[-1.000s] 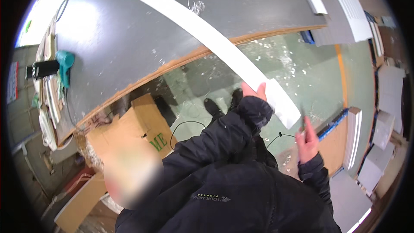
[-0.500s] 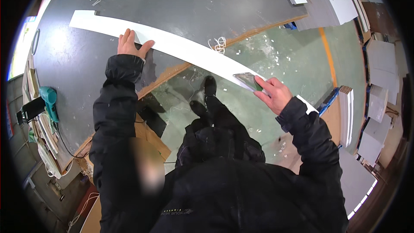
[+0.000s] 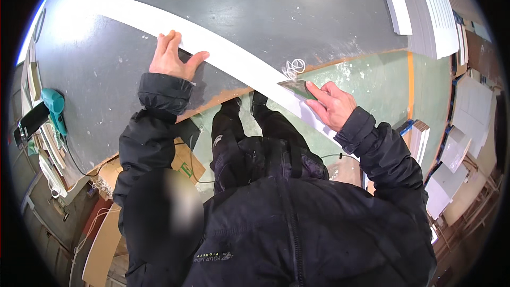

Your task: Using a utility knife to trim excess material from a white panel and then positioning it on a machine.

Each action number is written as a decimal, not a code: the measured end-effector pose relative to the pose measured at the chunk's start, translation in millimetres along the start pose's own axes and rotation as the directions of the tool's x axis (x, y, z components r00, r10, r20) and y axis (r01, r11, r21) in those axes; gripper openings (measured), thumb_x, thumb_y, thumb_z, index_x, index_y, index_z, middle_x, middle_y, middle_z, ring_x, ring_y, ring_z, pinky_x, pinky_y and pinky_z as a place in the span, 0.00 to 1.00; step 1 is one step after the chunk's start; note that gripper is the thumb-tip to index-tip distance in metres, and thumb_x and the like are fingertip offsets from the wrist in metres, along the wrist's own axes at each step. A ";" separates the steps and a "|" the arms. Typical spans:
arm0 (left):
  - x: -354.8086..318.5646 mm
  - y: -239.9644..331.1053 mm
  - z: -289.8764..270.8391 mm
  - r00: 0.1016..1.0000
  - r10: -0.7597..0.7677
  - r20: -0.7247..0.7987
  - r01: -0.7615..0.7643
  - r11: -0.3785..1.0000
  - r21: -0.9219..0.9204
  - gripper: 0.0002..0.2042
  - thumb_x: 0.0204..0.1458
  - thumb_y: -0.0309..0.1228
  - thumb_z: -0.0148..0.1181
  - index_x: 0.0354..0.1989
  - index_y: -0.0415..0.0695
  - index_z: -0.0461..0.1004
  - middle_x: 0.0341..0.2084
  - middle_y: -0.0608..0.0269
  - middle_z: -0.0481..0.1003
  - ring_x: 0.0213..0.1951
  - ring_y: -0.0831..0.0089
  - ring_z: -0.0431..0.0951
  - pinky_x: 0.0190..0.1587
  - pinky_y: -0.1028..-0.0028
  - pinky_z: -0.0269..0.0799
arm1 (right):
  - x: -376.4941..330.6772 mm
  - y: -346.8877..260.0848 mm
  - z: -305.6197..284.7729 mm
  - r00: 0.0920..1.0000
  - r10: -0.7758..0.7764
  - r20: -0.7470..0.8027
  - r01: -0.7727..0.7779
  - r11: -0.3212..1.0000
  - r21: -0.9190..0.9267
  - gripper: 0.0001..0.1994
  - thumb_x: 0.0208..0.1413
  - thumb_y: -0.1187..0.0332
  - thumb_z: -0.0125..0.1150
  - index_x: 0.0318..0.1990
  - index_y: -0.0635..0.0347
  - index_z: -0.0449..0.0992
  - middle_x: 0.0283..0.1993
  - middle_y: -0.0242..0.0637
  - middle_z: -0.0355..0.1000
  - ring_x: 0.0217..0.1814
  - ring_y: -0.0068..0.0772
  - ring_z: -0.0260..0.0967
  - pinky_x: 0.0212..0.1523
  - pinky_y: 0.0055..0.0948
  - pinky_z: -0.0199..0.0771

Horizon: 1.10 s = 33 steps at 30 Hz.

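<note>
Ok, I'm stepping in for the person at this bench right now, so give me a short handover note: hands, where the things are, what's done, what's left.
Left hand: flat, pressing the long white strip onto the grey worktable.
Right hand: grips a small flat scraper blade set against the strip's edge, where the strip overhangs the table edge.
Done: curled white shavings lie beside the blade, so some edge looks trimmed already.
Left: how much edge remains cannot be told.
Nearby: stacked white panels at the far right, a teal tool on the left.

L hand (image 3: 171, 57) flat, fingers spread, palm down; R hand (image 3: 332, 105) in closed pinch grip, both arms extended fwd.
</note>
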<state>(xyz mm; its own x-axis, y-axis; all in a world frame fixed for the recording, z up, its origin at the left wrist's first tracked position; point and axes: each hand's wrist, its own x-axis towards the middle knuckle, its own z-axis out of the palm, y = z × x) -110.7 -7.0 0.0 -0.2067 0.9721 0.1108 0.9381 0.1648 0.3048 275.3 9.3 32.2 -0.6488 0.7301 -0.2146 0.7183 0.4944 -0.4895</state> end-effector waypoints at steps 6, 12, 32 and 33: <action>-1.5 -6.9 0.6 0.996 0.072 -0.060 -0.079 0.989 -0.124 0.34 0.39 0.46 0.76 0.51 0.33 0.74 0.53 0.46 0.72 0.61 0.46 0.67 0.57 0.64 0.70 | 67.5 -29.4 0.9 0.999 -0.011 0.048 0.012 1.000 -0.021 0.20 0.56 0.57 0.63 0.57 0.44 0.74 0.33 0.40 0.66 0.26 0.45 0.71 0.27 0.40 0.73; 0.9 -9.1 -7.2 0.994 0.107 -0.037 -0.113 0.966 -0.233 0.32 0.39 0.38 0.76 0.51 0.31 0.73 0.49 0.45 0.72 0.60 0.41 0.66 0.58 0.64 0.69 | 150.5 -65.3 -0.9 0.993 -0.057 0.099 0.063 0.996 -0.061 0.20 0.58 0.59 0.61 0.58 0.48 0.74 0.33 0.41 0.68 0.27 0.46 0.70 0.30 0.40 0.72; 1.2 -25.8 -10.0 0.946 0.322 -0.023 -0.316 0.906 -0.282 0.29 0.34 0.29 0.67 0.46 0.22 0.72 0.47 0.40 0.72 0.58 0.48 0.67 0.66 0.50 0.58 | 406.6 -189.7 18.8 0.982 -0.154 0.106 0.163 0.983 -0.083 0.19 0.57 0.53 0.57 0.54 0.48 0.77 0.33 0.51 0.76 0.39 0.56 0.75 0.40 0.47 0.75; 1.6 -25.5 -6.4 0.954 0.287 -0.090 -0.301 0.915 -0.270 0.25 0.35 0.26 0.65 0.45 0.23 0.72 0.46 0.40 0.73 0.57 0.46 0.68 0.65 0.52 0.60 | 409.8 -191.5 18.1 0.984 -0.136 0.111 0.142 0.989 -0.049 0.21 0.57 0.52 0.57 0.56 0.46 0.74 0.34 0.52 0.75 0.39 0.58 0.74 0.39 0.49 0.74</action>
<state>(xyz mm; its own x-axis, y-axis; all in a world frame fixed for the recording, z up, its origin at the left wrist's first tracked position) -136.8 -10.6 -1.6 0.0466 0.9593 0.2786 0.8453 -0.1865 0.5006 -132.6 205.4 22.7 -0.7643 0.5992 -0.2384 0.6302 0.6155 -0.4733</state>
